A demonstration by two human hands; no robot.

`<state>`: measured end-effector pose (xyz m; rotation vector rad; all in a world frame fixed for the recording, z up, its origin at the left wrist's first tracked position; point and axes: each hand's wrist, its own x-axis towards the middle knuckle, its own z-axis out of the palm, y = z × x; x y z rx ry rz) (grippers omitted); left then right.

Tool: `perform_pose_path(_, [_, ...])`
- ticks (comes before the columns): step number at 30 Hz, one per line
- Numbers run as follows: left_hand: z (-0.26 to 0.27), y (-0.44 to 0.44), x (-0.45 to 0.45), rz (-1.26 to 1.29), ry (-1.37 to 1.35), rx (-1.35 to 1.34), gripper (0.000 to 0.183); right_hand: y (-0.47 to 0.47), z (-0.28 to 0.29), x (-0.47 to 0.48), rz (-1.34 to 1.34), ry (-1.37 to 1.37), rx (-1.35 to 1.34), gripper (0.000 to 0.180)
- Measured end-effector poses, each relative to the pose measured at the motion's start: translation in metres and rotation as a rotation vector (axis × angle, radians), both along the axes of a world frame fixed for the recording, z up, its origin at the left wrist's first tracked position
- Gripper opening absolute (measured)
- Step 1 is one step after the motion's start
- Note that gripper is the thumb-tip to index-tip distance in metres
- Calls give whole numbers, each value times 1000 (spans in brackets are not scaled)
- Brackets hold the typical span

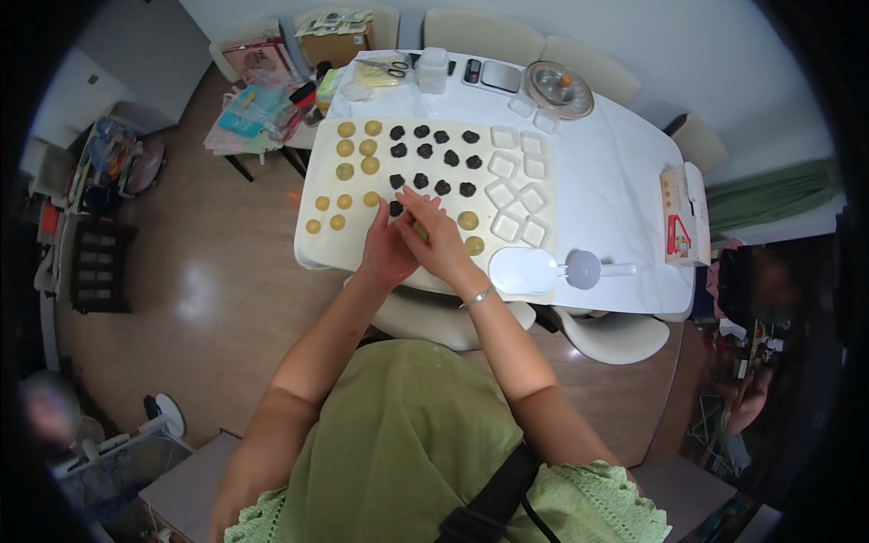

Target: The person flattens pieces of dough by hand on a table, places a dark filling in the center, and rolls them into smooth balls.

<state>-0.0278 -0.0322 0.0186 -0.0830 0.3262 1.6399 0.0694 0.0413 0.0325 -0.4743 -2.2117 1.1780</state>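
Note:
Over the front of a cream mat [319,248], my left hand [388,248] and my right hand [434,237] meet palm to palm, tilted. A bit of a yellow-brown ball [420,233] shows between them; most of it is hidden. Yellow dough-like balls [345,172] stand in rows at the mat's left, and two larger ones [468,220] lie right of my hands. Dark, rough lumps [442,187] fill the mat's middle, one partly hidden beside my fingers. Small square white trays [504,195] are grouped at the mat's right.
A white oval tray [523,270] and a round cup with a handle [584,270] lie front right. Along the back are scissors [395,69], clear containers [432,71], a digital scale [501,76] and a lidded bowl [559,88]. A printed box [684,214] stands right; chairs [614,336] surround the table.

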Motion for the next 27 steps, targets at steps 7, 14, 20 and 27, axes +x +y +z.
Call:
perform_pose_path(7, [6, -7, -27, 95, 72, -39, 74, 1, -4, -35, 79, -6, 7, 47])
perform_pose_path(14, [-5, -3, -39, 85, 11, -4, 73, 2, -5, -44, 61, -10, -12, 44])
perform_pose_path(20, [-17, -1, -38, 97, -36, -50, 74, 3, -14, -44, 63, 0, -33, 42])
perform_pose_path(27, [-26, 8, -33, 28, -175, 57, 78, 8, -16, -31, 21, -12, -21, 42])
